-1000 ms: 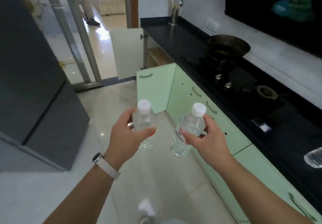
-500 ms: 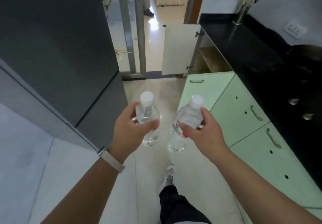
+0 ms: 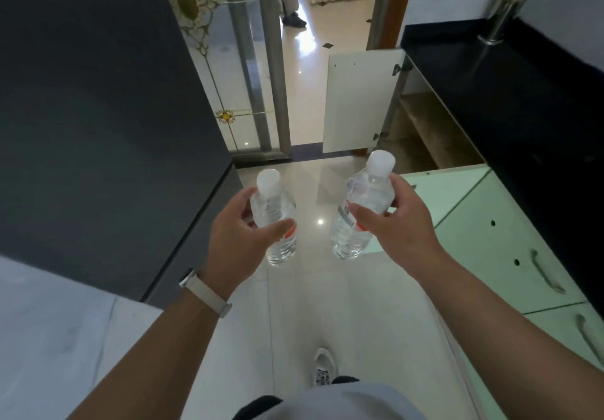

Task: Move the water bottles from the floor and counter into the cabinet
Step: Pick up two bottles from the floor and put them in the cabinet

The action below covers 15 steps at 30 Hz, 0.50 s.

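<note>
Glossy pale tile floor (image 3: 327,292) runs down the middle of a narrow kitchen, with a tall dark grey fridge (image 3: 98,108) filling the left side and a black stone bench (image 3: 496,99) along the right. From my remote seat I see both arms stretched forward over the floor.

The left grip (image 3: 242,233) is clenched round a small clear plastic water bottle with a white cap (image 3: 273,205), thumb across its front and the bottle close to upright. A pale watch strap (image 3: 204,292) sits on that wrist. The right grip (image 3: 395,226) is wrapped round a second clear white-capped water bottle (image 3: 372,190), which tilts with its cap leaning away to the right. The two bottles are held side by side in the air, apart from each other.

Beyond the right bottle, at the far end of the bench, a low cabinet (image 3: 421,131) stands open, its white door (image 3: 359,102) swung out to the left. Mint-green drawer fronts (image 3: 496,239) with metal handles line the near right. A steel utensil holder (image 3: 500,14) stands on the far bench. One white shoe (image 3: 323,367) shows on the floor near me. Farther off, a glass sliding door with a gold flower pattern (image 3: 209,59) leads to another room.
</note>
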Tool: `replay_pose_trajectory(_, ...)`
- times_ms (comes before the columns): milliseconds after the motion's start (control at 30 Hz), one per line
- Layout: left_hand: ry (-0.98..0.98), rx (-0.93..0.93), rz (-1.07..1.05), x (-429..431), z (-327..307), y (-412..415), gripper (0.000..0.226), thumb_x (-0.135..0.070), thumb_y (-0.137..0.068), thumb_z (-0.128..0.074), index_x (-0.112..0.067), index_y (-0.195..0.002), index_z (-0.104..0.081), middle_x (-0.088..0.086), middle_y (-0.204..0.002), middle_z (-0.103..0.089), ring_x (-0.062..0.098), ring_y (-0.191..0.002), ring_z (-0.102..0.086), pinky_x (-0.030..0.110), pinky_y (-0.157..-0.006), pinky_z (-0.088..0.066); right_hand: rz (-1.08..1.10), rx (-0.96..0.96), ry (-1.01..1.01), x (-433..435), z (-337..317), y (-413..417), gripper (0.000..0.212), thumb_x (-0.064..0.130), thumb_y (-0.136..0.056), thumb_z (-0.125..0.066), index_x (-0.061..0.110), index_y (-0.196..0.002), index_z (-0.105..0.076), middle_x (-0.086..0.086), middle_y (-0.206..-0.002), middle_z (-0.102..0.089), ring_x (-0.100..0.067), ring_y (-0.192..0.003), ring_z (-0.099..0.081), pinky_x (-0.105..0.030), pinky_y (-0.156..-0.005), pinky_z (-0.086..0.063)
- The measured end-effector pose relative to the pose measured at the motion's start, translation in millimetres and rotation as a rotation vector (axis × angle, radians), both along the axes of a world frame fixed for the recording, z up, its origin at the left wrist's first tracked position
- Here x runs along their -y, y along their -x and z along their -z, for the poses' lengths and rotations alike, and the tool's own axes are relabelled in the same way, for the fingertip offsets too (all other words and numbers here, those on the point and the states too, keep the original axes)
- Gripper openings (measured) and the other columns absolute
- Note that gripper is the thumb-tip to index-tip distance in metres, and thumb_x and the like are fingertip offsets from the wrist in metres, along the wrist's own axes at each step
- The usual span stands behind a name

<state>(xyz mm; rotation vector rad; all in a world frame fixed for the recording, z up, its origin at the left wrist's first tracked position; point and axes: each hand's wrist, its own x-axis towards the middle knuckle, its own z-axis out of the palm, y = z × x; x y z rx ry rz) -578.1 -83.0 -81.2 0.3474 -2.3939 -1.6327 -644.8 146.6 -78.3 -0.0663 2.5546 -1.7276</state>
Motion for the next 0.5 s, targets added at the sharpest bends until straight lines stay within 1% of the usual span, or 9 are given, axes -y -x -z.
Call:
replay_pose_trajectory(67,-0.001,-0.011,0.004,6,-3,19,0.054,-0.02,-0.074,-0.087,-0.019,-0.122,-0.063,-0.01,-0.107,-0.071,0.002,-0.096,-0.069,0.016,-0.081,-0.056,0.007,-0.018,-0.001,5,-4,19,0.053,0.036,-0.075,-0.081,0.039,-0.119,-0.052,0.025,-0.101,-0.061,0.001,-0.093,-0.061,-0.025,-0.083,-0.052)
replay_pose_trajectory(167,-0.024,-0.026,-0.002,20,-5,49,0.055,-0.017,-0.073,-0.087,-0.022,-0.122,-0.063,-0.011,-0.108,-0.071,0.001,-0.097,-0.069,0.015,-0.081,-0.056,0.019,-0.021,-0.015,15,-7,43,0.053,0.033,-0.077,-0.08,0.039,-0.119,-0.05,0.026,-0.102,-0.058,0.0,-0.094,-0.06,-0.026,-0.084,-0.051)
replay_pose_trajectory(267,-0.055,-0.017,0.013,35,-3,83,0.06,-0.015,-0.072,-0.088,-0.015,-0.126,-0.063,-0.005,-0.11,-0.072,0.009,-0.098,-0.071,0.018,-0.081,-0.057,0.029,-0.007,-0.03,25,0,67,0.05,0.036,-0.076,-0.08,0.04,-0.117,-0.052,0.026,-0.1,-0.061,0.001,-0.091,-0.062,-0.027,-0.083,-0.054)
replay_pose_trajectory(333,-0.059,-0.015,0.028,47,1,107,0.062,-0.015,-0.072,-0.088,-0.012,-0.129,-0.062,-0.002,-0.113,-0.071,0.014,-0.101,-0.07,0.022,-0.084,-0.058,0.045,0.008,-0.052,35,7,83,0.053,0.039,-0.074,-0.08,0.038,-0.12,-0.054,0.024,-0.102,-0.062,0.0,-0.092,-0.063,-0.031,-0.084,-0.056)
replay_pose_trajectory(400,-0.064,-0.012,0.05,61,4,134,0.061,-0.016,-0.074,-0.086,-0.013,-0.129,-0.061,-0.001,-0.115,-0.07,0.016,-0.104,-0.068,0.03,-0.09,-0.057,0.068,0.015,-0.077,49,10,101,0.052,0.039,-0.075,-0.081,0.04,-0.119,-0.054,0.024,-0.102,-0.063,-0.001,-0.093,-0.062,-0.032,-0.084,-0.055)
replay_pose_trajectory(500,-0.105,-0.012,0.09,87,12,181,0.055,-0.017,-0.075,-0.086,-0.022,-0.124,-0.062,-0.008,-0.112,-0.07,0.013,-0.104,-0.068,0.036,-0.091,-0.058,0.111,-0.009,-0.103,72,11,134,0.046,0.038,-0.075,-0.08,0.047,-0.11,-0.053,0.027,-0.099,-0.062,0.001,-0.091,-0.062,-0.03,-0.083,-0.054)
